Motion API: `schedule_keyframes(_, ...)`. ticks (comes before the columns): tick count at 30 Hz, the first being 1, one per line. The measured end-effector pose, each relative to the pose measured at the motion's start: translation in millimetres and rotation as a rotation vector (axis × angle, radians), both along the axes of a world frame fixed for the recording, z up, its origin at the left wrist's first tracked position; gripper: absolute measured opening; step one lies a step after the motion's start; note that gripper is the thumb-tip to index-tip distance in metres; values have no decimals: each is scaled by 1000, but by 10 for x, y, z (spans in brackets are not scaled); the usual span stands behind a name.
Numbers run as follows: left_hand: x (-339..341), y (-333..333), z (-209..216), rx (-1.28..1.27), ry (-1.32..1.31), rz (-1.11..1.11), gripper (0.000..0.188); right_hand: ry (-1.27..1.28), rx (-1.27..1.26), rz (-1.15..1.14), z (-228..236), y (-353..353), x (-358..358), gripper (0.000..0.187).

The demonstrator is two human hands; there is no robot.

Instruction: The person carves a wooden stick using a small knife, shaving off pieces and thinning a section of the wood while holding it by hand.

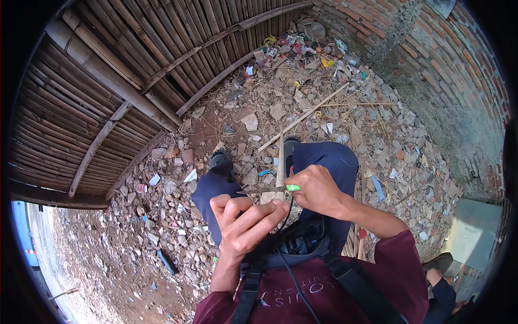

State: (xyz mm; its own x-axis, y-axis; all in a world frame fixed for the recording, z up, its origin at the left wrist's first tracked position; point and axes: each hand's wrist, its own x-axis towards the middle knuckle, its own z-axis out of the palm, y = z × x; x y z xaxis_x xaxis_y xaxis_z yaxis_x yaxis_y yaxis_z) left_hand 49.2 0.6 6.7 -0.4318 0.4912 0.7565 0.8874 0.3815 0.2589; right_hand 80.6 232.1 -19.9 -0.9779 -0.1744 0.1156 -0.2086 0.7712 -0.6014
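My right hand (317, 189) is closed round the bright green handle (293, 188) of a knife. Its dark, narrow blade (261, 190) points left and lies across a pale bamboo strip (280, 162). The strip runs away from me between my knees, its far end near my shoe. My left hand (237, 221) is closed at the strip's near end, with the thumb and fingertips against it just below the blade. The palm side of that hand is hidden.
Rubble and litter cover the ground. A long bamboo stick (307, 114) lies beyond my feet. On the left stands a bamboo slat wall (81, 124), on the right a brick wall (448, 70). Another person's shoe (438, 263) shows at lower right, near a pale board (474, 232).
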Motion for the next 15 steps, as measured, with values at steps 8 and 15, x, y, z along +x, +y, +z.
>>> schedule_keyframes(8,-27,-26,51,-9,6,29,27,46,60,2,34,-32,-24,8)
schedule_keyframes(15,-27,7,46,-9,-8,19,30,-51,101,-56,-259,73,-39,9)
